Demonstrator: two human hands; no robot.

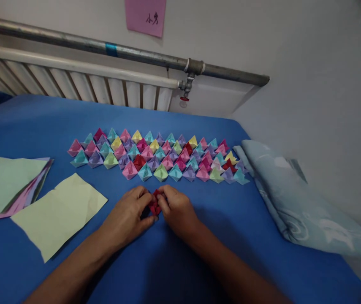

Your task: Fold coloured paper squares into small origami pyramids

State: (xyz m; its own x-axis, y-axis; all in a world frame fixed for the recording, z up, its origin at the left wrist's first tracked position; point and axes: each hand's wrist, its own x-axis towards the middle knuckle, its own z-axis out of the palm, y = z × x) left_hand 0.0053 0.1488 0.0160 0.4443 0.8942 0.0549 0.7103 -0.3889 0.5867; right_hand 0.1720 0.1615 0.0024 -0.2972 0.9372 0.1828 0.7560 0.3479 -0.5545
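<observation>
A small red folded paper [155,203] is pinched between both hands above the blue surface. My left hand [132,214] grips its left side, thumb below and fingers above. On the other side, the closed fingers of my right hand [174,207] hold the paper, hiding part of it. Just beyond the hands stand several rows of small folded paper boats [161,172] in pink, teal, purple, yellow, green and red.
A pale yellow sheet [63,213] and a stack of coloured papers [7,181] lie at the left. A folded light-blue cloth [297,202] rests at the right. Behind the blue surface [41,122] are a radiator [98,88] and a metal pipe [148,55].
</observation>
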